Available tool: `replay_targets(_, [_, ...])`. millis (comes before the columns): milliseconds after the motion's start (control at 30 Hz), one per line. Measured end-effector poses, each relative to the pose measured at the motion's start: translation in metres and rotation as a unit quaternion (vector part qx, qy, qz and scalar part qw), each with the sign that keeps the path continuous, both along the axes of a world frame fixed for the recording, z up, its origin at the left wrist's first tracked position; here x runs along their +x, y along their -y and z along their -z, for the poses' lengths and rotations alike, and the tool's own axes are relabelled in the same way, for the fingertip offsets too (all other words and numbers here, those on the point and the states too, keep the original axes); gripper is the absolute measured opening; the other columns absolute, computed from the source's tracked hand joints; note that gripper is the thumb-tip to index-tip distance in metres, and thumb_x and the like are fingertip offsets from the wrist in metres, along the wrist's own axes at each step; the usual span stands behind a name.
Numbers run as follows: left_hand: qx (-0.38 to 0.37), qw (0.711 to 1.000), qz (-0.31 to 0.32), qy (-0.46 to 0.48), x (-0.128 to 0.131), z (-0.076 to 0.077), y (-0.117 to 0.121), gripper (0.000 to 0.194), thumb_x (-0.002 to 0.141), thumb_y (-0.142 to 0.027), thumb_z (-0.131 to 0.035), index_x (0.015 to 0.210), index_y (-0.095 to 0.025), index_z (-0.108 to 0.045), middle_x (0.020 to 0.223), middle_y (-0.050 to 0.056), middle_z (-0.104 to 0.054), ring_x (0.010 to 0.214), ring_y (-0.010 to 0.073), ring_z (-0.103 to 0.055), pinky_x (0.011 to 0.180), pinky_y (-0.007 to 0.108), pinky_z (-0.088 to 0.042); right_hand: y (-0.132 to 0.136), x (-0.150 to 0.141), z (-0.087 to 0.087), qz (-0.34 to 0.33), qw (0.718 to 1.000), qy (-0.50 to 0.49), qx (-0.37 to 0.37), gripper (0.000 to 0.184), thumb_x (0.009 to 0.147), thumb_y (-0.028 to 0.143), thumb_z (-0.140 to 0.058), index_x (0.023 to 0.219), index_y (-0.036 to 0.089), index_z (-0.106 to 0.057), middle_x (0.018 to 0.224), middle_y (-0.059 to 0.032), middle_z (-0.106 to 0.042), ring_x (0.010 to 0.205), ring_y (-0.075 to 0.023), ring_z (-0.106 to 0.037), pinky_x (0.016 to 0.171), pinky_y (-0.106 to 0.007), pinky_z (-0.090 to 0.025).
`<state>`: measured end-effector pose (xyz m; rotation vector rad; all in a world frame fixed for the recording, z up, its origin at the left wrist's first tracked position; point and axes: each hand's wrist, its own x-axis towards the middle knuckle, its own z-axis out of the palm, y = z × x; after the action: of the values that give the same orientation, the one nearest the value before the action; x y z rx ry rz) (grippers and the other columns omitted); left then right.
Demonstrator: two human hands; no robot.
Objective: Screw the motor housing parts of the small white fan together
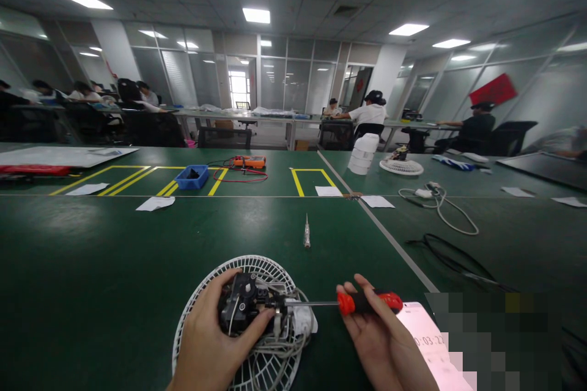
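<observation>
My left hand point(213, 330) is closed around a black fan motor point(243, 302), which rests on a round white fan grille point(197, 299). Grey cables point(293, 345) lie coiled beside the motor over the grille. In my right hand point(378, 342) is a screwdriver point(360, 302) with a red and black handle. Its shaft points left and the tip meets the side of the motor assembly, where the exact contact is hidden. A phone point(424, 333) showing a timer lies under my right wrist.
A small clear-handled screwdriver point(307, 235) lies ahead on the green table point(114, 269). Farther off are a blue bin point(191, 178), an orange multimeter point(250, 162), a white cylindrical part point(364, 154) and another fan grille point(401, 167). Cables point(458, 256) lie at right. People sit at tables behind.
</observation>
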<state>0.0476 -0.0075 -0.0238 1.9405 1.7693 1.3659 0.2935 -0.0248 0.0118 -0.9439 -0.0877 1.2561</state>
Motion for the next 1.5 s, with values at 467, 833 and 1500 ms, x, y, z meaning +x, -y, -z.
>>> replay_targets(467, [0.009, 1.0, 0.0, -0.013, -0.001, 0.0, -0.002, 0.064, 0.075, -0.06, -0.076, 0.125, -0.024, -0.058, 0.11, 0.008, -0.074, 0.097, 0.028, -0.073, 0.086, 0.047, -0.063, 0.001, 0.0, 0.001, 0.0, 1.0, 0.002, 0.0, 0.054, 0.059, 0.024, -0.095, 0.107, 0.02, -0.071, 0.111, -0.007, -0.074, 0.106, -0.0258, -0.071, 0.088, -0.036, -0.062])
replay_targets(833, [0.005, 1.0, 0.002, -0.01, -0.001, 0.0, -0.001, 0.063, 0.075, -0.06, -0.076, 0.125, -0.025, -0.058, 0.108, 0.008, -0.074, 0.095, 0.0278, -0.074, 0.084, 0.047, -0.063, 0.002, 0.0, 0.002, 0.003, 0.999, 0.036, 0.01, 0.059, 0.055, 0.021, -0.097, 0.108, 0.022, -0.07, 0.109, -0.004, -0.075, 0.109, -0.0252, -0.07, 0.092, -0.036, -0.061])
replay_targets(1500, [0.011, 1.0, 0.013, -0.009, 0.0, 0.0, -0.001, 0.062, 0.077, -0.055, -0.076, 0.127, -0.023, -0.056, 0.113, 0.01, -0.073, 0.099, 0.0278, -0.073, 0.089, 0.047, -0.063, 0.0, -0.001, 0.008, 0.005, 0.999, 0.047, -0.006, 0.063, 0.059, 0.031, -0.097, 0.114, 0.023, -0.069, 0.094, -0.0009, -0.074, 0.079, -0.0185, -0.072, 0.069, -0.03, -0.063])
